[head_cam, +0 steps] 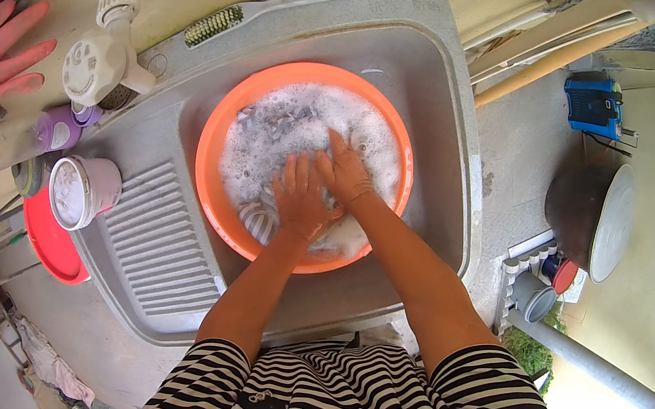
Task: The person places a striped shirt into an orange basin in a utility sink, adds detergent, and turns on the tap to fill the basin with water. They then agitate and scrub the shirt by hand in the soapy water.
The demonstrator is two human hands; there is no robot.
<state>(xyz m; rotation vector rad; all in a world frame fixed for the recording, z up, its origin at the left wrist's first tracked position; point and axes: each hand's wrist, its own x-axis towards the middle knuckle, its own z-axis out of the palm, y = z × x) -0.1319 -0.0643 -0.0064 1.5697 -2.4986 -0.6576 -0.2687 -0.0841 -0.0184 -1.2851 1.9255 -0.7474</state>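
Observation:
An orange plastic basin sits in the bowl of a grey laundry sink, holding foamy water and wet fabric. Palm down, my left hand rests in the suds with its fingers extended and apart. Just up and to the right, my right hand is close against it, partly sunk in foam; what lies beneath its palm is hidden. Striped grey-and-white cloth shows beside my left hand at the basin's near side. More patterned fabric breaks the foam farther back.
The ribbed washboard is left of the basin, with a white tub of powder at its edge. A scrubbing brush lies on the back ledge. A white tap and a pink rubber glove are at left.

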